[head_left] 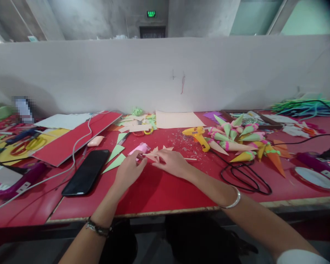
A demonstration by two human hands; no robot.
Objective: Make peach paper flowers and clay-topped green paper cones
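My left hand [130, 169] is closed, its thumb and fingertips together at the edge of some peach paper; what they pinch is too small to make out. Beside its fingers lies crumpled pink paper [142, 147]. With fingers bent down, my right hand [173, 163] grips the pointed peach paper pieces [153, 155], covering part of them. A thin pale stick [191, 159] pokes out past the right wrist. Green paper triangles [116, 152] lie left of my left hand. To the right of my right hand rests a yellow glue gun [197, 137] with a black cord.
A black phone [86, 173] lies at left, near a red board [79, 137]. Paper cones [233, 135] with pink and green trim are heaped at right. Purple power strips [319, 167] and cords lie on both sides. A white partition [165, 73] stands behind the red table [165, 198].
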